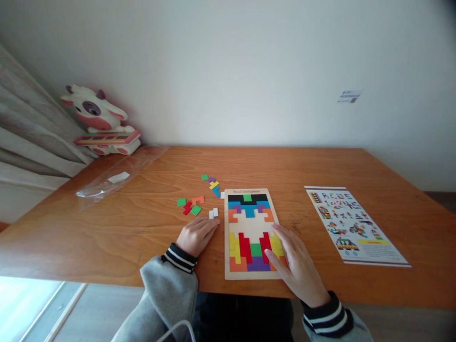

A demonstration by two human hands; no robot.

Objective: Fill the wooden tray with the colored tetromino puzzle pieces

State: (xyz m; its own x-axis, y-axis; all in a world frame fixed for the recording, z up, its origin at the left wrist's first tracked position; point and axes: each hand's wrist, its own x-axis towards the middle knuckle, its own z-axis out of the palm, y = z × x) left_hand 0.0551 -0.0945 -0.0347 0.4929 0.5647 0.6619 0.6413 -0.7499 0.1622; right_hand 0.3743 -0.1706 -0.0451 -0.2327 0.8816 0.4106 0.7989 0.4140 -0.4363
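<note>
A wooden puzzle board (250,228) lies near the table's front edge, partly filled with coloured block pieces and bare in its middle. My right hand (301,261) is over its right edge, thumb and fingers apart, with nothing seen between them. A red piece (245,247) and a green piece (255,250) sit in the lower half. Left of the board, my left hand (197,235) rests on the table with fingers stretched out, holding nothing that I can see. Just beyond its fingertips is a white piece (213,213). Loose pieces lie farther out, among them an orange piece (198,200).
A printed pattern sheet (356,225) lies on the right side of the wooden table (285,166). At the back left are a clear plastic bag (103,183) and a cow-shaped toy keyboard (107,137). A curtain (35,128) hangs at far left, and a wall stands behind.
</note>
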